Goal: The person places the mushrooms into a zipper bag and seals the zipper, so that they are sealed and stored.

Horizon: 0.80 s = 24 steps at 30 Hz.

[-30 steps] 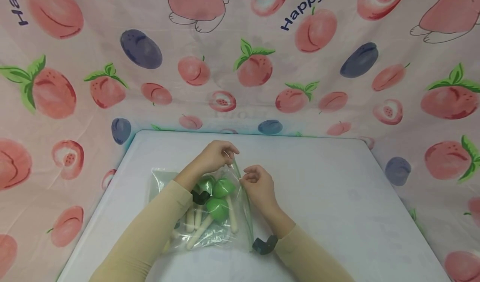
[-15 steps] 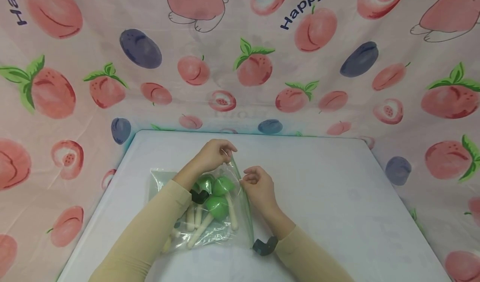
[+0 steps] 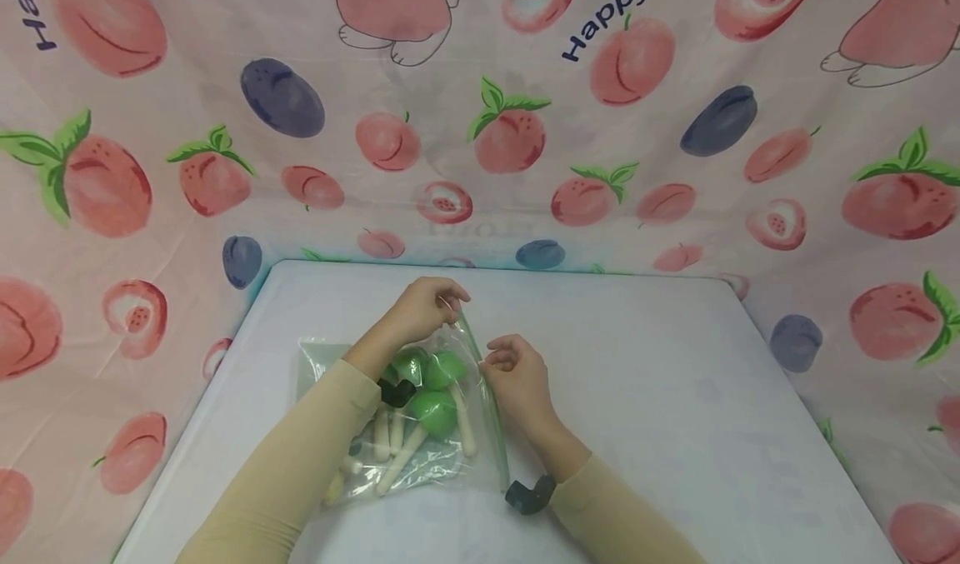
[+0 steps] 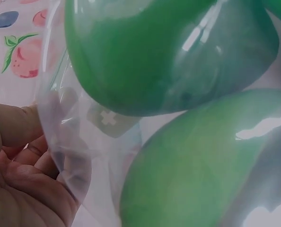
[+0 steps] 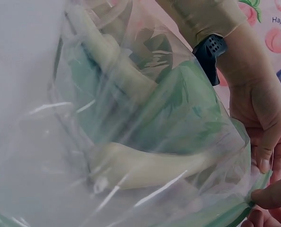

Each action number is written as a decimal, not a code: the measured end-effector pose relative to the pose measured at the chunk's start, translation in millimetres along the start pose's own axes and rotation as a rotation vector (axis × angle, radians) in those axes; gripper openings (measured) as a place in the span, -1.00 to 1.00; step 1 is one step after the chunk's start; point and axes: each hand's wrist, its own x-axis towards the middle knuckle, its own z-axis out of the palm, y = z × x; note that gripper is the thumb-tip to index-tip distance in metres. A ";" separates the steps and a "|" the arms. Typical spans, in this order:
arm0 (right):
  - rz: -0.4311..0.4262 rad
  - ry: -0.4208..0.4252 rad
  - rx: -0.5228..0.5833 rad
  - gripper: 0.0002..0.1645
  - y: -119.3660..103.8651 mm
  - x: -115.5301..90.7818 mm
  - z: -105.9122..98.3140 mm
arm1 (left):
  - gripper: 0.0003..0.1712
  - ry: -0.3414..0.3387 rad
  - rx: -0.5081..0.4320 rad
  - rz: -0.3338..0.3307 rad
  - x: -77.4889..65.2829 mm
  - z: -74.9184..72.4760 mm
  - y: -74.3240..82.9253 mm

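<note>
A clear zip bag (image 3: 318, 356) with a green zip strip (image 3: 490, 406) along its right side lies on the white table. Through the film show several green round-headed sticks (image 3: 433, 414) with cream handles, like maracas. At the far end of the strip, my left hand (image 3: 431, 307) pinches the bag's corner; the left wrist view has the hand's fingers (image 4: 34, 189) behind the film beside two large green heads. Lower along the same strip, my right hand (image 3: 519, 381) pinches the zip between thumb and finger. In the right wrist view its thumb (image 5: 275, 193) presses on the strip, close to the left fingertips.
Black camera mounts sit at both wrists, the right one (image 3: 530, 495) beside the strip's near end and the left one (image 3: 397, 392) over the bag. Behind the table (image 3: 675, 364) hangs a fruit-patterned cloth (image 3: 480, 189).
The left hand and the bag's far corner have drifted slightly left. My right hand has slid a little toward me along the zip strip. Both keep their pinch.
</note>
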 end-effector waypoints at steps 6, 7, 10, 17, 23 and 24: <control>0.010 0.002 0.001 -0.64 1.3 0.0 0.8 | -0.64 0.012 0.010 -0.006 -0.3 -1.3 1.4; 0.011 0.002 0.003 -0.64 1.0 -0.3 1.0 | -0.64 0.014 0.010 -0.006 -0.2 -1.4 1.4; 0.015 0.002 0.008 -0.63 0.9 -0.7 1.6 | -0.64 0.023 0.009 -0.006 -0.1 -1.7 1.0; 0.028 0.005 0.017 -0.63 4.0 0.2 2.1 | -0.65 0.036 0.015 -0.008 0.7 -3.2 -0.4; 0.045 0.001 0.010 -0.62 4.3 -0.6 2.1 | -0.64 0.054 0.019 -0.015 2.7 -4.5 -2.6; 0.046 0.000 0.008 -0.61 4.6 -0.6 2.2 | -0.64 0.057 0.017 -0.017 2.6 -4.8 -2.4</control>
